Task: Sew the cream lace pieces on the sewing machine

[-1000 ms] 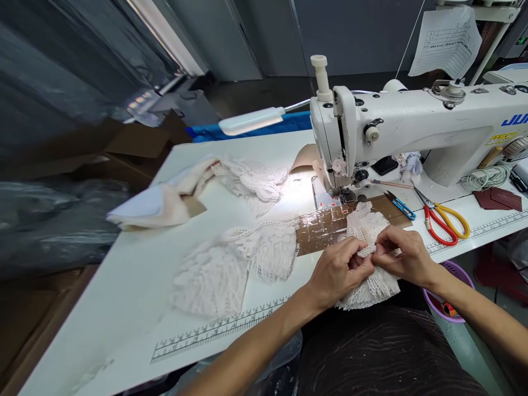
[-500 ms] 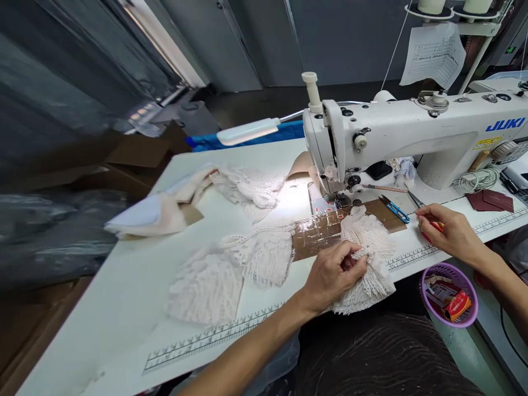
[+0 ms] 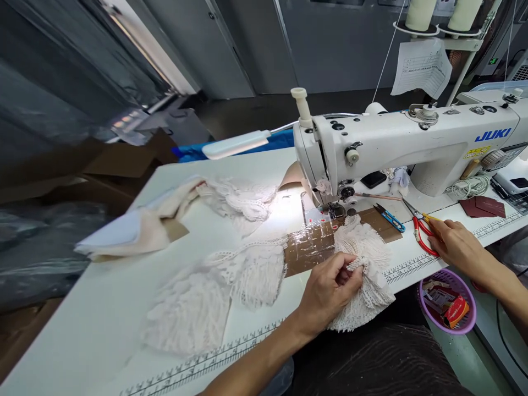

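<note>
My left hand point(image 3: 332, 291) pinches a gathered knot of white lace trim point(image 3: 365, 242) between thumb and fingers. The lace fans out above and below the pinch at the table's front edge. My right hand point(image 3: 460, 245) is closed at the handles of a pair of scissors point(image 3: 421, 235) lying on the table; a red loop shows beside the fingers, and the blades point toward the sewing machine. Just left of them are blue thread snips point(image 3: 390, 217). More white lace pieces point(image 3: 193, 308) are spread on the left of the table.
A white sewing machine point(image 3: 396, 146) stands behind the hands, its needle area lit. Brown tape point(image 3: 309, 247) covers part of the table point(image 3: 103, 324). Maroon pieces point(image 3: 482, 207) and a coil of cord point(image 3: 470, 187) lie at right. Below the edge is a purple basket point(image 3: 470, 319) with wrappers.
The view has shifted slightly, so the table appears lower. My right hand has moved a little, and more of the scissors' red handle shows. The left hand keeps its pinch on the lace.
</note>
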Demonstrator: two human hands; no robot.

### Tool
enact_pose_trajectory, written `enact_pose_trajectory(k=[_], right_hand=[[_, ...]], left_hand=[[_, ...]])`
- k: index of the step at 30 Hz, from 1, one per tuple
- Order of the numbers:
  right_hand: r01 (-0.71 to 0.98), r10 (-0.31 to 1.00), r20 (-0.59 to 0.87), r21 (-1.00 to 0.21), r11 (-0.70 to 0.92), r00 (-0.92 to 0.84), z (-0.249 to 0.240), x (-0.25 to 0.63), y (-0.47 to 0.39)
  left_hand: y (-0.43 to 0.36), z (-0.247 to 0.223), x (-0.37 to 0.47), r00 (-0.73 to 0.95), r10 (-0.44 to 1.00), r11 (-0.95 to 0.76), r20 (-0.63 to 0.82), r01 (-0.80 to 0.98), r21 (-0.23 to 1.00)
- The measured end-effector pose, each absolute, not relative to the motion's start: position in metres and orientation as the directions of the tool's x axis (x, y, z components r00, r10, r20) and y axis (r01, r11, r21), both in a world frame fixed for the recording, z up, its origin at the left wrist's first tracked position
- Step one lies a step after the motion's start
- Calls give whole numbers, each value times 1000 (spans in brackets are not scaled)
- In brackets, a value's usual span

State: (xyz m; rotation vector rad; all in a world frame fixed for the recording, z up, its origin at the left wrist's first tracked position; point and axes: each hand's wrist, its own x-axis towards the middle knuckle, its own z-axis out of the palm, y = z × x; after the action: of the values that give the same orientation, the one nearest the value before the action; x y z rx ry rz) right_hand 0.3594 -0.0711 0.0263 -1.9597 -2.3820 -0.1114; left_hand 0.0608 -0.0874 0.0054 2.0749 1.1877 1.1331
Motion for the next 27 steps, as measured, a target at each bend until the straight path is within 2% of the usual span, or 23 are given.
enact_pose_trajectory(k=[5,9,12,14,18,21,27], right_hand=[[986,948,281,-27,164,-150,10,367,-86],[970,929,357,-176,166,-94,21,365,-93],[894,930,309,-331,301,-199,35,351,-101],[839,912,235,-366,402,-335,42,336,-107],[822,857,78,-253,511,-509,49,310,-114],[845,855,-20,-171,507,-518,49,302,-114],[866,864,-85,-125,484,-496,50,299,-111]], left_hand=[[-89,6,61,283,868,-497,409,472,728],[-89,5,61,302,836,-548,458,483,683],[-90,5,60,320,806,-591,499,486,643],[-90,5,60,331,797,-602,504,491,630],[-91,5,60,345,794,-607,501,497,619],[-91,4,60,342,782,-621,521,493,609],[-91,4,60,345,785,-619,515,482,620]])
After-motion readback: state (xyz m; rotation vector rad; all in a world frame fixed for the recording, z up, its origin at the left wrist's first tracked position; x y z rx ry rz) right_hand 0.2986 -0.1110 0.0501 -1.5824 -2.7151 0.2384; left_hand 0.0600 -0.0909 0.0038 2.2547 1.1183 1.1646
